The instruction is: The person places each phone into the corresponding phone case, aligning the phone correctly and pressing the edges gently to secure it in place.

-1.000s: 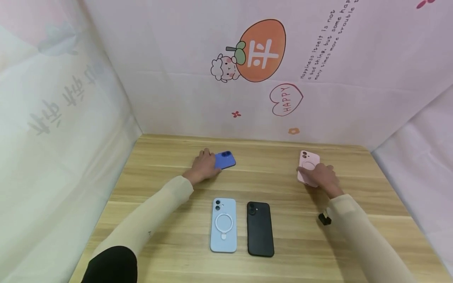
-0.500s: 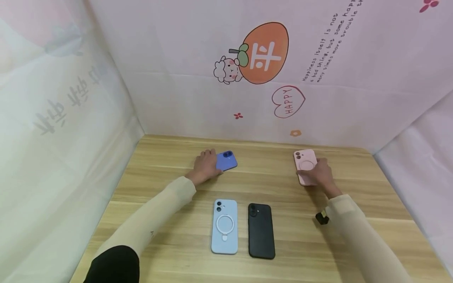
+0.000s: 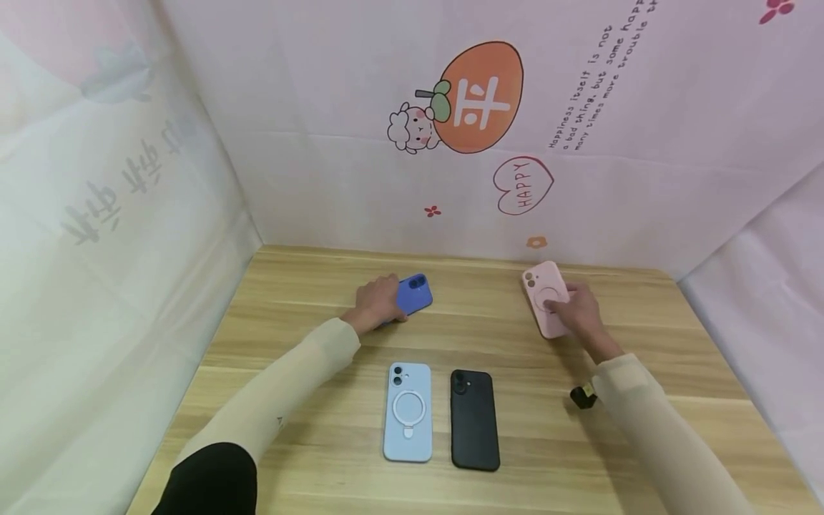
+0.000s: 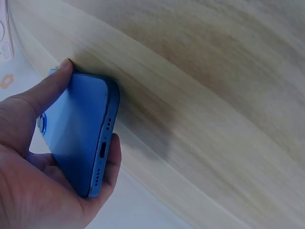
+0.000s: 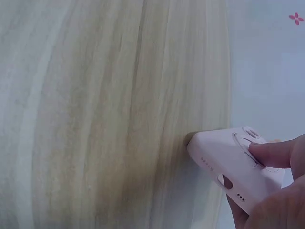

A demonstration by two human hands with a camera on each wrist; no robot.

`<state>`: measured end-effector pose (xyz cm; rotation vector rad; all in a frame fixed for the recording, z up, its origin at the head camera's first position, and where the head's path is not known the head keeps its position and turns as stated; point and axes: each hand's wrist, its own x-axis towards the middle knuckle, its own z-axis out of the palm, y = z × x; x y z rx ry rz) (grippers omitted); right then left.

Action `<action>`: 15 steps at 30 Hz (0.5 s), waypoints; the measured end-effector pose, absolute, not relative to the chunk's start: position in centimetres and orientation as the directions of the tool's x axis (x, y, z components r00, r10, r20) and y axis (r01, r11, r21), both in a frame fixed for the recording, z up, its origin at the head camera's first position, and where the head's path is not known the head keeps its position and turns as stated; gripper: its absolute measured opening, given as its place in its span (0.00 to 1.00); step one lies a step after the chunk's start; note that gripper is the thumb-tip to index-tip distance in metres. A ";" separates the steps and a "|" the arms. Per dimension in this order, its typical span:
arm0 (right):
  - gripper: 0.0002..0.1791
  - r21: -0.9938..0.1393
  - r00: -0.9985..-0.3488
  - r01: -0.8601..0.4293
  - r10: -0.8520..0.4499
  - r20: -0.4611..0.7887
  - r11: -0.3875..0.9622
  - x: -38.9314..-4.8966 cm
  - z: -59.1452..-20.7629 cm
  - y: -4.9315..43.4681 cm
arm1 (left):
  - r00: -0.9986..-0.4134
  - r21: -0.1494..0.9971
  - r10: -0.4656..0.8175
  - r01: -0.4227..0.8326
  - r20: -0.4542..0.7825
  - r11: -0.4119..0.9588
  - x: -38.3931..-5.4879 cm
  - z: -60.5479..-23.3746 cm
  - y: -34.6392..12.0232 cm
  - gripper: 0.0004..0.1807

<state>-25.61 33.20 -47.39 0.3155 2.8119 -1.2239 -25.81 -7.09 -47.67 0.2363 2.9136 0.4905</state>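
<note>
- Blue phone [image 3: 417,295] near the far edge of the wooden table [image 3: 547,458], left of centre, tilted, twin camera lenses at the end away from the palm; port and small holes along the bottom end in the left wrist view; contact with the table not certain
- Clamped along its long edges by the left hand [image 3: 378,301], thumb on one side, fingers round the other
- Pink phone case [image 3: 543,282] also far up the table, right of centre, tilted; phone inside or not, cannot tell
- Pinched in the right hand [image 3: 581,317], thumb on the raised ring of the back, fingers underneath
- Nearer the person, lying flat and apart: light-blue phone [image 3: 417,438] with ring stand, and black phone [image 3: 475,425] just to its right
- On the backdrop [image 3: 644,207], in red inside a heart [image 3: 523,186]: "HAPPY"
- In slanting dark lettering [image 3: 599,89]: "Happiness itself is not", "a bad thing, but some happ", "many times more trouble th", last two lines cut off
- One white character, turned sideways, on an orange fruit [image 3: 483,96] beside a cartoon sheep [image 3: 413,130]
- Faint characters [image 3: 103,202] on the left cloth [image 3: 174,307], too pale to read
- Tiny mark on the left sleeve [image 3: 299,386], too small to read
</note>
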 end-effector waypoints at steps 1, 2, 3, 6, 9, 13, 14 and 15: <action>0.34 -0.723 -0.977 0.213 0.162 -0.141 0.657 -25.6 -47.3 33.1 | -0.972 0.329 0.184 0.128 -0.145 0.936 -25.8 -47.6 -7.1 0.38; 0.34 -0.726 -0.976 0.217 0.162 -0.147 0.653 -25.6 -47.3 32.9 | -0.973 0.320 0.185 0.133 -0.136 0.938 -25.8 -47.6 -7.0 0.37; 0.34 -0.729 -0.975 0.220 0.161 -0.151 0.649 -25.5 -47.3 32.8 | -0.974 0.312 0.186 0.139 -0.126 0.940 -25.8 -47.6 -7.0 0.36; 0.34 -0.730 -0.973 0.232 0.167 -0.162 0.642 -25.3 -47.2 32.6 | -0.977 0.310 0.200 0.168 -0.077 0.936 -25.8 -47.4 -6.8 0.30; 0.33 -0.730 -0.971 0.240 0.173 -0.167 0.640 -25.1 -47.3 32.5 | -0.974 0.325 0.221 0.196 -0.042 0.925 -25.6 -47.2 -6.7 0.23; 0.31 -0.733 -0.972 0.236 0.169 -0.166 0.638 -24.8 -47.4 32.6 | -0.971 0.354 0.238 0.217 -0.017 0.910 -25.3 -47.1 -6.6 0.19; 0.31 -0.734 -0.973 0.231 0.165 -0.162 0.639 -24.8 -47.3 32.6 | -0.972 0.368 0.235 0.215 -0.010 0.905 -25.2 -47.1 -6.6 0.19; 0.31 -0.733 -0.975 0.223 0.162 -0.155 0.642 -24.7 -47.3 32.7 | -0.973 0.391 0.232 0.213 -0.002 0.895 -25.2 -47.0 -6.7 0.19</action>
